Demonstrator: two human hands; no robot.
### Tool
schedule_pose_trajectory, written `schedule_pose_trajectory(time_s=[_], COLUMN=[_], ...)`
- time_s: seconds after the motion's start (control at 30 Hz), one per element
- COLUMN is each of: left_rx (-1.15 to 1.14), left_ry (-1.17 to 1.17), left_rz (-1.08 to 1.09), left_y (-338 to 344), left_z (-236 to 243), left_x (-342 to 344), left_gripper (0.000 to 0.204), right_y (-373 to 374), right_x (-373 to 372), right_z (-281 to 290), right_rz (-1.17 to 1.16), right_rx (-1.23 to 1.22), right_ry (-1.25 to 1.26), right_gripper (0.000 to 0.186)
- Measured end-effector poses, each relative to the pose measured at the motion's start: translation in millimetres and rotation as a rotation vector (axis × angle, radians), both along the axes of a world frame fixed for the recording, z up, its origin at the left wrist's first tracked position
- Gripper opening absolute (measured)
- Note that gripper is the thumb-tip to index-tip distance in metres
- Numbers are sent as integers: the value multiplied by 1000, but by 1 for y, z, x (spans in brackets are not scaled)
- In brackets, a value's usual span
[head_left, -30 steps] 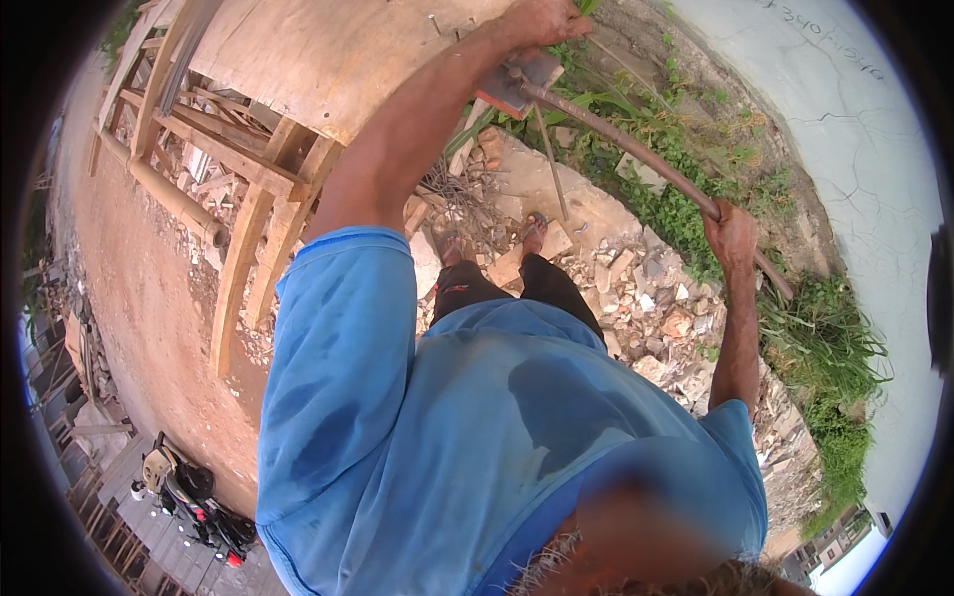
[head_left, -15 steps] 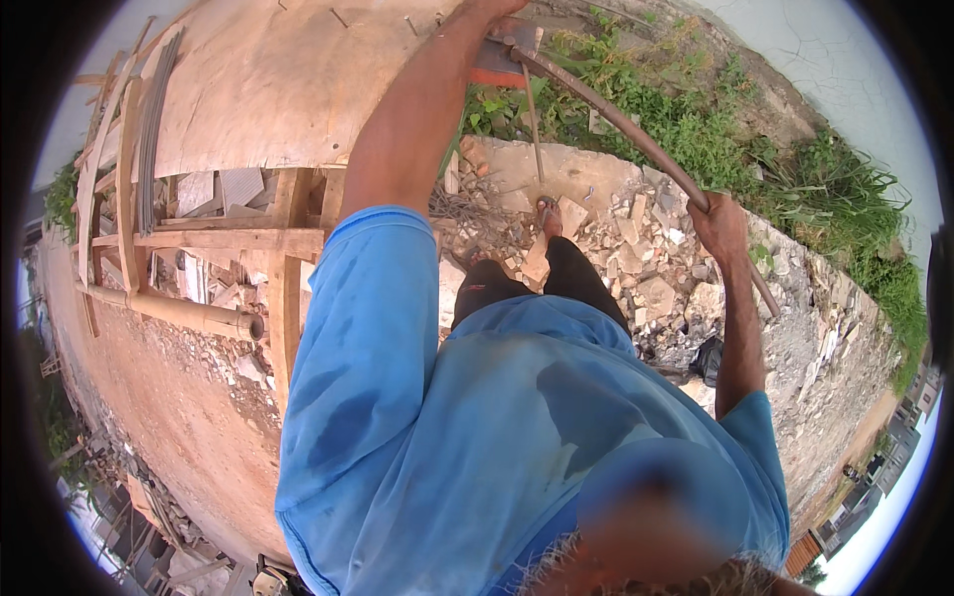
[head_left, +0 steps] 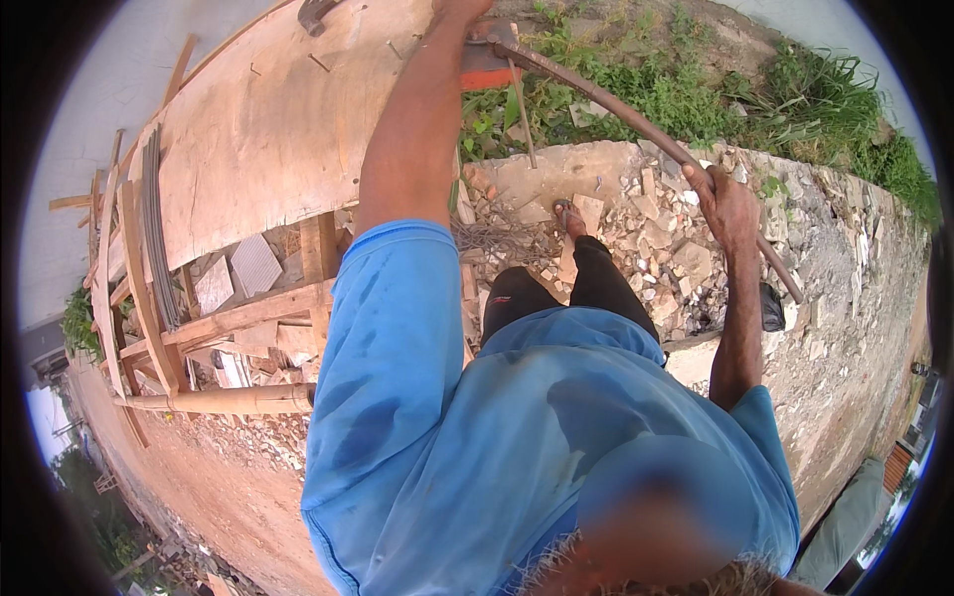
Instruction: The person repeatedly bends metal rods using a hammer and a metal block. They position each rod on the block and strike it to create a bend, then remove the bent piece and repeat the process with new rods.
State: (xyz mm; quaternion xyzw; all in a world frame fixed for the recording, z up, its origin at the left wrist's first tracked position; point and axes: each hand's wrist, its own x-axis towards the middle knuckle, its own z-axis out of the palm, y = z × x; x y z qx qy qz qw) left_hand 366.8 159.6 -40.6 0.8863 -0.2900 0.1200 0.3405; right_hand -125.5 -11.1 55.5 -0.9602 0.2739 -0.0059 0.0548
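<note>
A long, slightly curved brown metal bar (head_left: 636, 121) slants from the edge of the plywood board (head_left: 268, 129) down to the right. My right hand (head_left: 730, 211) is wrapped around its lower part, with the thumb raised along it. At the top, my left hand (head_left: 463, 8) is by the board's right corner, near the bar's upper end; its fingers are cut off by the picture's edge. Beneath that end lies a dark plate with an orange-red edge (head_left: 487, 78). A thin rod (head_left: 524, 119) hangs down there. A hammer (head_left: 314, 14) lies on the board, near upright nails (head_left: 318, 64).
Wooden posts and rails (head_left: 234, 313) support the board, with a bundle of grey rods (head_left: 156, 233) at its left. Broken rubble (head_left: 646, 248) covers the ground around my feet. Green weeds (head_left: 656, 99) grow beyond a low concrete ledge (head_left: 586, 164). A black plastic bag (head_left: 771, 308) lies by the rubble.
The view has shifted, bringing the hammer into sight at the top. My right hand still grips the bar, with its thumb now lifted. The bar keeps much the same slant.
</note>
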Motion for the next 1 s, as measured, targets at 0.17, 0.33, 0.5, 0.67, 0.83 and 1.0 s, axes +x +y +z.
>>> schedule_pose_trajectory(time_s=[0.17, 0.33, 0.5, 0.67, 0.83, 1.0], left_rx=[58, 42, 6, 42, 154, 39], left_ry=[82, 41, 163, 39, 109, 126], left_rz=[55, 50, 141, 120, 31, 42], left_y=[3, 0, -1, 6, 13, 23], left_z=[13, 14, 20, 19, 20, 43], left_x=[-9, -2, -10, -20, -28, -44], left_gripper=[39, 40, 40, 41, 47, 51], right_y=[22, 35, 67, 90, 61, -2], right_x=[-7, -11, -26, -36, -29, 7], right_z=[0, 1, -2, 5, 10, 16], right_rz=[-66, -118, -163, -173, -104, -57], right_rx=[11, 19, 31, 76, 176, 327], right_ry=[-8, -37, -33, 10, 24, 37], right_gripper=[74, 76, 74, 69, 53, 38])
